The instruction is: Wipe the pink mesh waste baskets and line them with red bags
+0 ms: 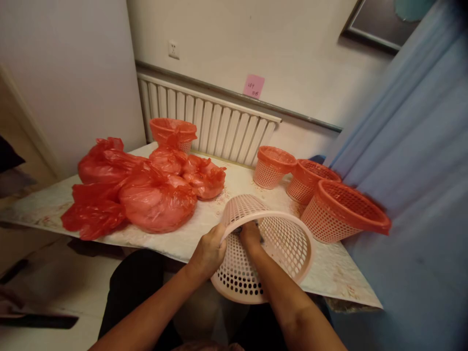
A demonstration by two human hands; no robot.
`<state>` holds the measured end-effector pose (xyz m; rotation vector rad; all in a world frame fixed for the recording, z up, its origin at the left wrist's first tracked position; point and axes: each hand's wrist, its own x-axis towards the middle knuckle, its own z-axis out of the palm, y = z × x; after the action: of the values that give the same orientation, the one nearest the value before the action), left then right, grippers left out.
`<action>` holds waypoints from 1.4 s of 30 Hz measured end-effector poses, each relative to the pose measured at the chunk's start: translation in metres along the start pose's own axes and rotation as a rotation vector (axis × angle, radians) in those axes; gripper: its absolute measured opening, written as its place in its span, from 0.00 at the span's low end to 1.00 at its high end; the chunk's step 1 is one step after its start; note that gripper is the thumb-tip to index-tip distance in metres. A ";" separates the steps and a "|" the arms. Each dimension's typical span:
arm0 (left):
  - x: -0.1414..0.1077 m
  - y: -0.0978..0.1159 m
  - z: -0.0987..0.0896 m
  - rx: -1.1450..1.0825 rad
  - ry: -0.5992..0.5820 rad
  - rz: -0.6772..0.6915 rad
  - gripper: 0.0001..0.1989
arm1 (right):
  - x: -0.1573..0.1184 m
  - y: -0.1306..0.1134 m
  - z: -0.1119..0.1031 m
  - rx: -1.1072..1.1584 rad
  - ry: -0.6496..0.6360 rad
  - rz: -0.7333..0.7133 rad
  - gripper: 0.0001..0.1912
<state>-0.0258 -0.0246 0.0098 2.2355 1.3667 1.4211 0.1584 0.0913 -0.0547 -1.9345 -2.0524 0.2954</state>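
A pale pink perforated basket is tipped on its side at the table's front edge, its mouth facing me. My left hand grips its rim on the left, fingers wrapped round the edge. Inside the basket is my right hand, reaching toward the bottom with something dark, perhaps a cloth, showing around it. The fingers of that hand are mostly hidden, so its hold is unclear.
Filled red plastic bags crowd the table's left side, with a red-lined basket behind. Three red-lined baskets stand at the right beside a blue curtain. Crumbs dot the white table cover; a radiator is behind.
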 end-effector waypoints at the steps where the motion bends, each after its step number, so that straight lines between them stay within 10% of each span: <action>1: 0.000 0.000 0.000 0.006 0.008 0.014 0.10 | -0.002 -0.003 0.004 0.044 -0.017 -0.017 0.23; 7: -0.001 -0.006 -0.001 0.061 0.078 0.005 0.10 | -0.029 -0.018 -0.003 0.411 -0.129 -0.179 0.25; 14: -0.012 -0.034 0.022 0.185 0.012 -0.028 0.08 | -0.097 0.009 -0.070 1.132 -0.133 -0.061 0.24; 18: -0.017 -0.046 0.037 0.203 -0.020 -0.056 0.07 | -0.135 0.030 -0.127 1.310 0.062 0.019 0.29; 21: -0.018 -0.050 0.042 0.223 -0.027 -0.107 0.07 | -0.155 0.035 -0.165 1.360 0.463 0.013 0.28; 24: -0.018 -0.051 0.043 0.241 -0.034 -0.144 0.06 | -0.161 0.035 -0.188 1.145 0.886 0.024 0.29; 27: -0.019 -0.049 0.042 0.260 -0.047 -0.164 0.06 | -0.153 0.031 -0.186 0.757 1.008 0.012 0.31; 34: -0.016 -0.042 0.039 0.303 -0.090 -0.160 0.06 | -0.125 -0.025 -0.146 0.012 0.665 -0.627 0.28; 42: -0.021 -0.042 0.041 0.302 -0.093 -0.157 0.06 | -0.102 -0.057 -0.135 -0.264 0.508 -0.708 0.20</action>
<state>-0.0215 -0.0036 -0.0490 2.2703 1.7816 1.1086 0.1577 -0.0219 0.0835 -1.0983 -2.2971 -0.5849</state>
